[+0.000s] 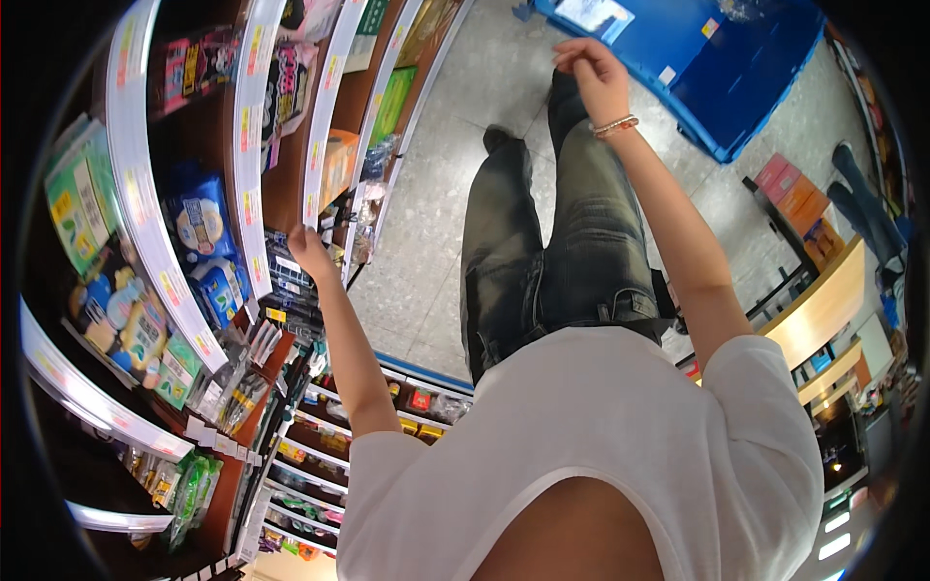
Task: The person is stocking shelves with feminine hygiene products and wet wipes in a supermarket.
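My left hand (pixel 310 252) is at the front of a shelf on the left, close to the white price-label strip (pixel 325 107). Its fingers are partly hidden and blurred, so whether they grip anything does not show. Dark hanging packages (pixel 289 276) are just beside it. Out in front, my right hand (pixel 596 76) hangs in the air with loosely bent fingers and nothing in them. A beaded bracelet (pixel 615 126) circles that wrist. Beyond it lies a large blue plastic bin (pixel 668 73) with pale labels, apart from the hand.
Shelves on the left carry blue packs (pixel 201 215), green packs (pixel 82 198) and an orange box (pixel 339 163). Grey tiled floor (pixel 426 223) lies around my legs. Pink and orange boxes (pixel 790 189) stand at the right, near another person's legs (pixel 857 198) and a wooden counter (pixel 823 300).
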The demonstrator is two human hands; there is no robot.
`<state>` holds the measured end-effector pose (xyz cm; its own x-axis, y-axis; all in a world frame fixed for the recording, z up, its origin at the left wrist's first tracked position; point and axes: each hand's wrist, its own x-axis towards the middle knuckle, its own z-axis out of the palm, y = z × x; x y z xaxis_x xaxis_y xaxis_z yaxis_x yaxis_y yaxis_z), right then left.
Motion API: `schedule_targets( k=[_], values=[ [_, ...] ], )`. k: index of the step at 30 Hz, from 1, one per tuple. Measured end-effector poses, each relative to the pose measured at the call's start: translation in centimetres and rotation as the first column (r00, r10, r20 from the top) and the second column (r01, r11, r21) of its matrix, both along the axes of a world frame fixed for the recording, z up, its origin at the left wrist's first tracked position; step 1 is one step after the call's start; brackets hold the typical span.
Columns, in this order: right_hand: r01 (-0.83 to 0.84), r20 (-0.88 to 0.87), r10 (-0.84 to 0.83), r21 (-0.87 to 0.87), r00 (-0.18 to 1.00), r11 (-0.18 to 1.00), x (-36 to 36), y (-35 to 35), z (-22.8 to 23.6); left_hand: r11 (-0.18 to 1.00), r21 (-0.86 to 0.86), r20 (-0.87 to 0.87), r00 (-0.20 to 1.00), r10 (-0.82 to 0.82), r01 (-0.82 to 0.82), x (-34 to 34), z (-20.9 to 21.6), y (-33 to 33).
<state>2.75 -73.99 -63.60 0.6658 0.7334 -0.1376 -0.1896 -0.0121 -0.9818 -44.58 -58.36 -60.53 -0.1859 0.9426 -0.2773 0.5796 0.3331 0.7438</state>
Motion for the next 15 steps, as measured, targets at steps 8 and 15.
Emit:
schedule_targets(
  k=[8,15],
  values=[
    [-0.509,-0.220,0.464,-0.248,0.858,0.824,-15.5,-7.4,-4.7,0.982,0.073,-0.186,0.969,-0.161,0.177,-4.5,-2.1,7.3],
    [-0.405,-0.033,0.449,-0.490,0.893,0.772,-20.7,-15.2,-8.7,0.991,-0.131,-0.366,0.930,-0.043,-0.006,-0.9,-3.7,10.0]
  ],
)
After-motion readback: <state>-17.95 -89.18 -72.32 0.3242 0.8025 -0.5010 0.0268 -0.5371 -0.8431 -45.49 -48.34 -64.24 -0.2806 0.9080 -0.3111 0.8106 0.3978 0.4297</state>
